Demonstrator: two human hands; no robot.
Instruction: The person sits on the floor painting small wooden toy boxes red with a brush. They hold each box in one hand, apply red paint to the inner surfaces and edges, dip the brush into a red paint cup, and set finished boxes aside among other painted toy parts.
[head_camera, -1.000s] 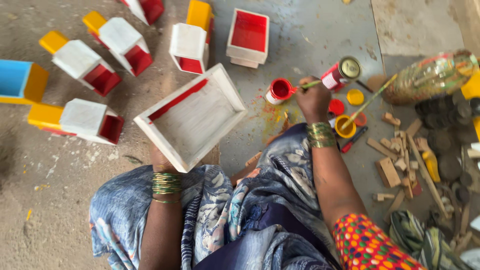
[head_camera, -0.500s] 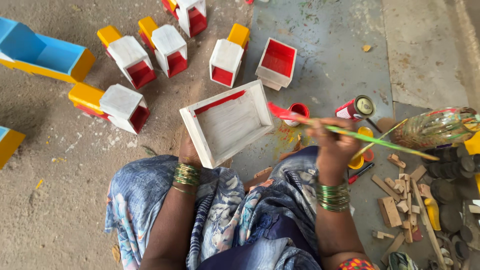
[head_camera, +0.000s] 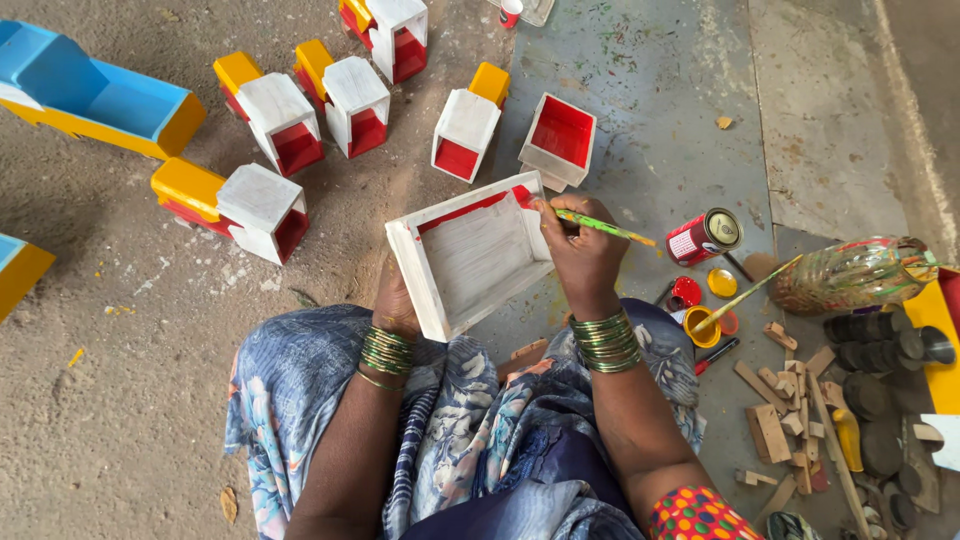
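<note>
while left hand (head_camera: 398, 300) tilts tray (head_camera: 478, 255), paintbrush (head_camera: 600, 227) points up-left.

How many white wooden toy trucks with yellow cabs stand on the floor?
5 trucks: one lower left below the blue wooden toy, two side by side above it, one at the top edge, one beside the red-lined open box. More may lie out of frame.

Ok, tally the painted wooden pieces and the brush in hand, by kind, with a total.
White wooden boxes with red insides, on the ground: 6
White wooden tray with red stripe, held by left hand: 1
Blue-and-yellow wooden pieces: 2
Thin green paintbrush in right hand: 1
Total: 10
</note>
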